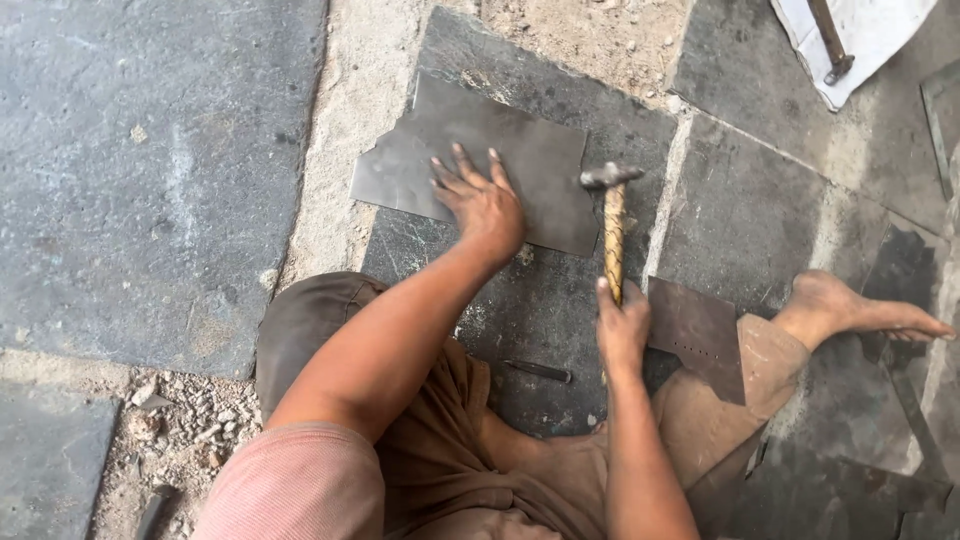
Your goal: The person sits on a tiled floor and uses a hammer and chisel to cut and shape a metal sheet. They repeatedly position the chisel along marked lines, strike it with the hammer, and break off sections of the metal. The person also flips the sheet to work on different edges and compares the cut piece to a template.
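Observation:
A thin grey metal sheet (520,150) with an irregular left edge lies flat on the stone floor. My left hand (480,200) rests on it with fingers spread, pressing it down. My right hand (622,330) grips the wooden handle of a hammer (613,215). The hammer's metal head is raised over the sheet's right edge.
A smaller brown metal piece (698,335) with a row of punched holes lies on my right leg. A short dark chisel (540,371) lies on the floor between my legs. My bare foot (860,310) stretches right. A white sheet with a tool (832,45) sits top right. More metal pieces (880,490) lie bottom right.

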`<move>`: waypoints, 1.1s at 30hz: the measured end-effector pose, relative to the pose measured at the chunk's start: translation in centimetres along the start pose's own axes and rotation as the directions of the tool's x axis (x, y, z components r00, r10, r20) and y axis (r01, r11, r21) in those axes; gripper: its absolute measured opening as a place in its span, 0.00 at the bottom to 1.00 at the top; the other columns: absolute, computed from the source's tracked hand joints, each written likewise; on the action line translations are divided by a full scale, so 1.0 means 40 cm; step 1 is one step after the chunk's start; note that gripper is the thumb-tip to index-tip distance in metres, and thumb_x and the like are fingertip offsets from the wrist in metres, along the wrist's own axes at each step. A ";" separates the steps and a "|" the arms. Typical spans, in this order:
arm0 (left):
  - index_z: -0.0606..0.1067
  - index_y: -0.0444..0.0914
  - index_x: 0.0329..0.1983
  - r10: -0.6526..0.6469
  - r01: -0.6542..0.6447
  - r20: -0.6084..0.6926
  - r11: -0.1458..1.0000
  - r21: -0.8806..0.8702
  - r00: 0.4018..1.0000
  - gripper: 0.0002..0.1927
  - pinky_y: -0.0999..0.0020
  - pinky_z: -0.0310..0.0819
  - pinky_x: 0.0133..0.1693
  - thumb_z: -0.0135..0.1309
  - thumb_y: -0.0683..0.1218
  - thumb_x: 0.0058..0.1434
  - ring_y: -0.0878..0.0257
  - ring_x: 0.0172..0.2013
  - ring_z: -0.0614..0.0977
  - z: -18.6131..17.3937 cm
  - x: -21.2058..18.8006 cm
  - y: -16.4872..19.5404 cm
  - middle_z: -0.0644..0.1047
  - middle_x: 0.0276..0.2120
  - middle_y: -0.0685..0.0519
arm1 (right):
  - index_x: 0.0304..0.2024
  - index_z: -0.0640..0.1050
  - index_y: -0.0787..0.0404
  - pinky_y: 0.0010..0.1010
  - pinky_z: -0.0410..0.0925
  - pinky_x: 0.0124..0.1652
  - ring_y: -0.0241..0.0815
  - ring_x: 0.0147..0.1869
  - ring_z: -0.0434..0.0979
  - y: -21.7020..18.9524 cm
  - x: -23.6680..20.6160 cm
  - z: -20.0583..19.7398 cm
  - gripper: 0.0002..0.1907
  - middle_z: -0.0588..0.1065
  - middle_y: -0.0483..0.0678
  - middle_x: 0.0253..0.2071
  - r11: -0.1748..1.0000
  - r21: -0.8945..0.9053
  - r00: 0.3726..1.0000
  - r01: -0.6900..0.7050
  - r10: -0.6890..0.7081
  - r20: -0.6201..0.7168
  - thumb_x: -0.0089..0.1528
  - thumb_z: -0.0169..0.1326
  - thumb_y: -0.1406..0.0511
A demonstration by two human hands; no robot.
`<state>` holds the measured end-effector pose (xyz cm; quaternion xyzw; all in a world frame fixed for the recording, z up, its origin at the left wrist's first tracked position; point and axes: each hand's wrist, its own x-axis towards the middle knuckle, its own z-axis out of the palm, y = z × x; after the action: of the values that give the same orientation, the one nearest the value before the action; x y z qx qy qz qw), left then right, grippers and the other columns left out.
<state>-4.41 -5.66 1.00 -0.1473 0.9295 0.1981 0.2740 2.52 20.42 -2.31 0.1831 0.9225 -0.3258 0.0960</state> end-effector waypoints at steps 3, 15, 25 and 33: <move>0.40 0.38 0.80 0.126 -0.129 0.060 0.990 0.050 0.990 0.50 0.29 0.44 0.66 0.48 0.64 0.65 0.19 0.70 0.44 0.024 -0.024 0.022 0.36 0.75 0.27 | 0.40 0.76 0.69 0.25 0.60 0.21 0.32 0.21 0.66 -0.053 -0.038 -0.004 0.18 0.68 0.43 0.23 0.943 0.312 0.993 0.115 -0.113 -0.026 0.72 0.55 0.58; 0.40 0.36 0.80 0.338 -0.371 0.160 0.884 0.286 0.928 0.43 0.39 0.44 0.69 0.44 0.56 0.70 0.31 0.74 0.38 0.084 -0.032 0.069 0.34 0.75 0.29 | 0.58 0.78 0.70 0.34 0.74 0.42 0.43 0.42 0.83 -0.240 0.089 0.062 0.23 0.81 0.52 0.40 0.766 -0.045 0.763 0.641 -0.643 -0.065 0.70 0.58 0.57; 0.39 0.37 0.80 0.327 -0.369 0.214 0.908 0.199 0.920 0.46 0.31 0.44 0.66 0.49 0.56 0.69 0.30 0.73 0.40 0.053 -0.037 0.057 0.32 0.76 0.31 | 0.56 0.80 0.65 0.40 0.75 0.48 0.50 0.48 0.84 -0.231 0.163 0.149 0.25 0.83 0.58 0.43 0.870 -0.036 0.868 0.493 -0.494 -0.044 0.66 0.56 0.52; 0.36 0.47 0.81 0.265 -0.304 0.319 0.950 0.078 0.910 0.50 0.11 0.40 0.58 0.52 0.60 0.67 0.35 0.75 0.30 0.046 -0.037 0.053 0.24 0.77 0.42 | 0.58 0.78 0.68 0.40 0.75 0.52 0.53 0.51 0.84 -0.190 0.133 0.127 0.29 0.81 0.58 0.47 0.802 -0.070 0.804 0.594 -0.595 0.012 0.67 0.58 0.51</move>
<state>-3.18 -2.73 1.02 0.0396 0.8983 0.1972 0.3907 -5.08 13.18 -3.51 -0.1166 0.9448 -0.3060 -0.0095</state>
